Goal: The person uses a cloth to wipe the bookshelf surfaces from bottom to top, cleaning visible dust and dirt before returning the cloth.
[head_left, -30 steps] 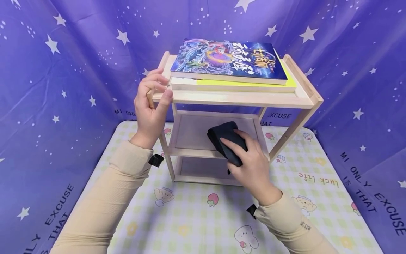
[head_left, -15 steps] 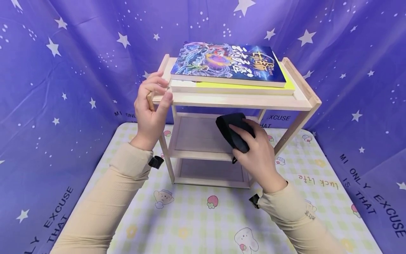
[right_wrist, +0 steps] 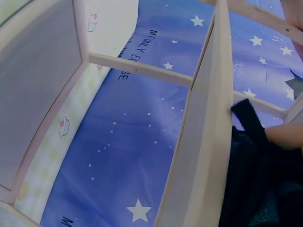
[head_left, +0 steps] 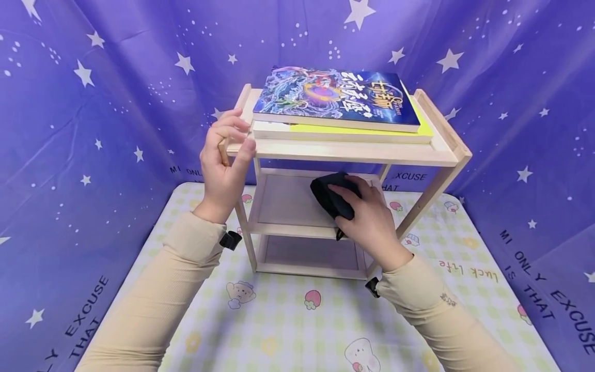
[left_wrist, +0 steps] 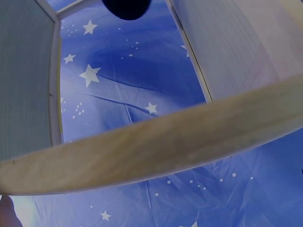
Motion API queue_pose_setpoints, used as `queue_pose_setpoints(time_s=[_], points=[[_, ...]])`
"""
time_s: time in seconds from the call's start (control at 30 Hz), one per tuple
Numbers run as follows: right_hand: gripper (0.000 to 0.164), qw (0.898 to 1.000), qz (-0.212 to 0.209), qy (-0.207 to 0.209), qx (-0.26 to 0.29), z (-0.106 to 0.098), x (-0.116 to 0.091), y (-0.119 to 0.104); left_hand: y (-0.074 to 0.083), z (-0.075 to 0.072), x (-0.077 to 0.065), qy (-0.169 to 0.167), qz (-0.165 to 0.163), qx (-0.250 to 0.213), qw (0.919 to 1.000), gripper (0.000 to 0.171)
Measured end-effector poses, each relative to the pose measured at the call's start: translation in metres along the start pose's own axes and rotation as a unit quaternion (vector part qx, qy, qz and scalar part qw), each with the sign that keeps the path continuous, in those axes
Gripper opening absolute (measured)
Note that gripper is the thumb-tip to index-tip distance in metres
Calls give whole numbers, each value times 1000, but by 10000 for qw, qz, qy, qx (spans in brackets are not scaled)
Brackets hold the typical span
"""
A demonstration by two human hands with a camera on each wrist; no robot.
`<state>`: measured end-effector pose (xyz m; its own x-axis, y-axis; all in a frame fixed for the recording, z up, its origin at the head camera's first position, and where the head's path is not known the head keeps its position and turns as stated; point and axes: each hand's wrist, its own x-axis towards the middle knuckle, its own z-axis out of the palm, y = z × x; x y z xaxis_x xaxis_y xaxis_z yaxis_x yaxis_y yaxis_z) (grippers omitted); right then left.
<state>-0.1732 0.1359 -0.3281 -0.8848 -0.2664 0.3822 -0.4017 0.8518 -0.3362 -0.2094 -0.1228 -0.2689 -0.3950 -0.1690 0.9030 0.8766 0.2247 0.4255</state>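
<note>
A three-tier wooden shelf (head_left: pixel 334 151) stands in the head view. My left hand (head_left: pixel 224 160) grips the left end of its top tier, the thumb at the front corner and the fingers over the side rail. My right hand (head_left: pixel 369 217) holds a black folded fabric item (head_left: pixel 332 199) with a short strap; its exact kind is unclear. It is at the middle tier (head_left: pixel 283 201), and whether it touches the board cannot be told. The right wrist view shows the black fabric item (right_wrist: pixel 255 179) close beside a shelf board edge (right_wrist: pixel 208 142).
On the top tier lies a blue illustrated book (head_left: pixel 334 98) over a yellow book (head_left: pixel 362 135). The bottom tier (head_left: pixel 311 253) sits low over a checked tablecloth (head_left: pixel 288 330). Purple starred curtains (head_left: pixel 153 103) surround the table.
The right hand has lifted the black fabric item up and toward the middle tier, first rightward, then slightly back left. The left hand has kept its hold on the shelf.
</note>
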Motion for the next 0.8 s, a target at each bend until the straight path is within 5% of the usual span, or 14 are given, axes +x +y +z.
queue_pose_setpoints(time_s=[0.43,0.8], points=[[68,9875,-581,-1114,-953,11,11,3,0,0,0,16,72,-13,10000,52],[59,9880,-629,-970,-1027,20,11,1,-1,0,0,65,132,-60,9999,46]])
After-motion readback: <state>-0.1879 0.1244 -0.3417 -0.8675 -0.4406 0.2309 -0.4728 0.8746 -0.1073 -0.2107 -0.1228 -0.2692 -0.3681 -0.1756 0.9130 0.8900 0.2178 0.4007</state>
